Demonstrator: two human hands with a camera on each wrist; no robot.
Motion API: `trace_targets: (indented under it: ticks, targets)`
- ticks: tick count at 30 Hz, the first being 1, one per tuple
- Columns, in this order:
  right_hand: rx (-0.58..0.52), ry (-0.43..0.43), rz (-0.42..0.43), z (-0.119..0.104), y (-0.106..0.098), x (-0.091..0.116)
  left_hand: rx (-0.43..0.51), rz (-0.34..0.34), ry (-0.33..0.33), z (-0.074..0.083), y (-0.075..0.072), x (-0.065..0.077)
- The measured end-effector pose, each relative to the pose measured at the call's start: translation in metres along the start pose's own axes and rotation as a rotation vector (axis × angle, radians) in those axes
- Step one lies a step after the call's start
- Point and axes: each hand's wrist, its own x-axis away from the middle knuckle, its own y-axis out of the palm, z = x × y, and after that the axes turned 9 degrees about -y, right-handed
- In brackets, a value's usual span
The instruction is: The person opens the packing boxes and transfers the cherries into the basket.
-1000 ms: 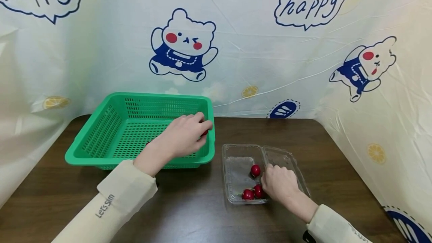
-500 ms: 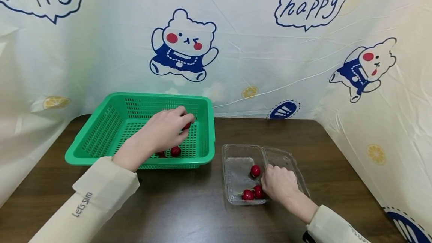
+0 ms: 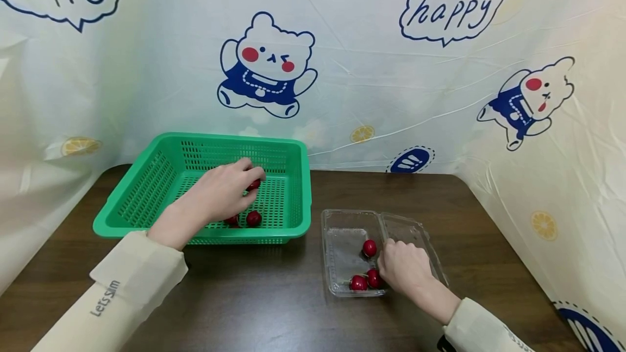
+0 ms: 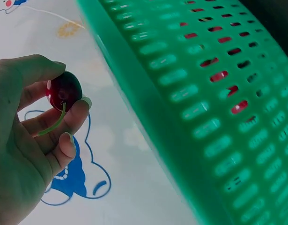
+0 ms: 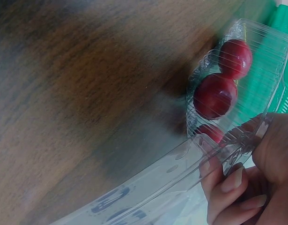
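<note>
My left hand (image 3: 215, 192) pinches a dark red cherry (image 4: 63, 90) between thumb and fingers; its green stem hangs toward the palm in the left wrist view. In the head view this hand is over the green plastic basket (image 3: 306, 194), where two cherries (image 3: 254, 218) show near the front wall. Over to the right, my right hand (image 3: 403, 266) grips the clear plastic box (image 3: 336, 249) at the hinge edge, thumb and curled fingers around it in the right wrist view. Inside the box lie three cherries (image 5: 215, 96). Part of the basket floor is hidden by my left forearm.
The box's transparent lid (image 3: 408, 226) lies folded open to the right. Both containers stand on a dark wooden table (image 3: 254, 303), the basket left of the box. A printed curtain (image 3: 357, 80) with cartoon bears hangs behind the table and along its sides.
My left hand has moved left from the basket's right rim to farther inside, still pinching the cherry. Two cherries in the basket have come into sight. The right hand stays put.
</note>
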Motion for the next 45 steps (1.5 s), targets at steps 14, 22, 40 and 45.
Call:
trace_targets:
  ticks: [14,22,40,45]
  targets:
    - [0.001,0.006,-0.016,0.0,0.0,-0.001,0.038,-0.105,-0.09,-0.02,0.01,0.004]
    - [0.004,0.008,-0.018,-0.001,0.001,-0.001,0.026,-0.166,-0.136,-0.03,0.018,0.007]
    - [0.001,0.004,-0.014,0.0,0.001,0.0,-0.016,-0.285,-0.152,-0.034,0.029,0.007]
    - [0.002,0.006,-0.014,0.0,0.001,0.0,-0.028,-0.277,-0.153,-0.035,0.031,0.007]
